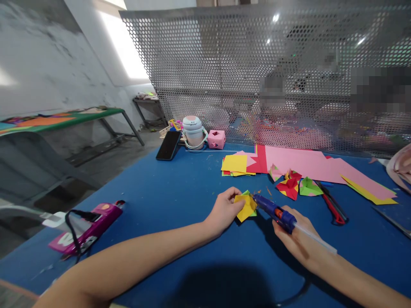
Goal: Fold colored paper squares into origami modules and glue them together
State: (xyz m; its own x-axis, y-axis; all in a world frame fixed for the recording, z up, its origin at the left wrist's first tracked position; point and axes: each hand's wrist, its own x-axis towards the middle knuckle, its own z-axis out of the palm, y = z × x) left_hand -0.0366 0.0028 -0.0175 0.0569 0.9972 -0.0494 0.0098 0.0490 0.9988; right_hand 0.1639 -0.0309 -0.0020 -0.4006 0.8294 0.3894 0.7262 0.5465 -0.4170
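Note:
My left hand (224, 210) pinches a folded yellow paper piece (245, 207) with a green edge, holding it just above the blue table (180, 201). My right hand (297, 239) grips a blue glue gun (272, 211) with a white glue stick out the back. The gun's nozzle touches the paper's right edge. Both hands are closed around what they hold.
Folded red, yellow and green paper shapes (290, 186) and a red cutter (334, 207) lie to the right. Pink, red and yellow sheets (289, 162) lie behind. A phone (168, 145), white container (193, 131) and pink cube (216, 139) stand by the perforated metal screen (244, 64). A magenta device (86, 229) sits at left.

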